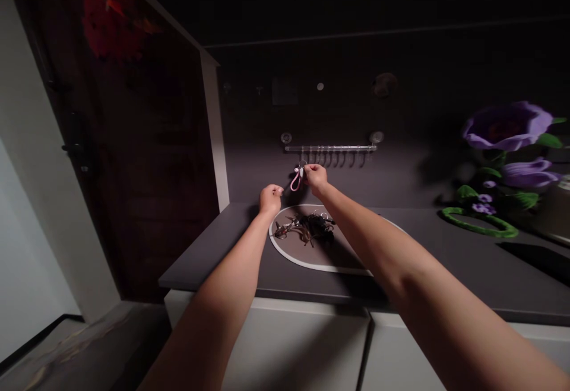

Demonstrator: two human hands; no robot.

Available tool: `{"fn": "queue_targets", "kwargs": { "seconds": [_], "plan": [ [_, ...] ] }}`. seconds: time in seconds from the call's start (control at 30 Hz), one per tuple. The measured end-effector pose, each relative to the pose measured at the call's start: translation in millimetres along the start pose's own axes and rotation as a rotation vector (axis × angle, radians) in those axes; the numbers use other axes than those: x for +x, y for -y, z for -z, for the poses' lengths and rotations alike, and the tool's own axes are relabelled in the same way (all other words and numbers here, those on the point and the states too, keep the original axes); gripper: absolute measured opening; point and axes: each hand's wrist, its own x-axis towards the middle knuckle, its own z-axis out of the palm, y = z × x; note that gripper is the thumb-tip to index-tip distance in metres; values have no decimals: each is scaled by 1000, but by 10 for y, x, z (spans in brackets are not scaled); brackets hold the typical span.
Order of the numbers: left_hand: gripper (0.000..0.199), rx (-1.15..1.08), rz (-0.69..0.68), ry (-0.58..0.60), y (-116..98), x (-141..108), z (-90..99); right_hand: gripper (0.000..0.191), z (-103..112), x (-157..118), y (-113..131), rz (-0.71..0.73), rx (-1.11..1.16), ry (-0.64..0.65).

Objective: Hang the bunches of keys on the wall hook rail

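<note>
In the head view my right hand pinches a keychain by its end, just under the left part of a clear hook rail on the wall. The keychain's pink strap loop hangs to the left of my fingertips, with a metal ring by it. Whether the ring touches a hook I cannot tell. Lower and to the left, my left hand is closed with its fingers curled, and nothing shows in it. Below both hands a dark pile of keys and keyrings lies on an oval mat with a white rim.
The mat lies on a dark grey countertop above white cabinets. Purple artificial flowers and a green ring stand at the right. A dark door is on the left. Small round and square items hang on the dim wall above the rail.
</note>
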Motion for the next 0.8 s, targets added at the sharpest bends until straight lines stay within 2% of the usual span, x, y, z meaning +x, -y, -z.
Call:
{"fn": "queue_targets", "kwargs": {
  "seconds": [0.1,0.33,0.6,0.8],
  "plan": [
    [12,-10,-3,25,-17,-22,0,9,21,-25,48,-143,84,-6],
    [7,-24,32,163,-89,-93,-1,10,93,-46,79,-127,98,82],
    [2,-61,15,316,-175,-165,15,25,170,-32,-14,-74,-18,77],
    [4,13,-31,506,-229,-197,91,28,236,-211,77,-65,-113,43]
  ]
}}
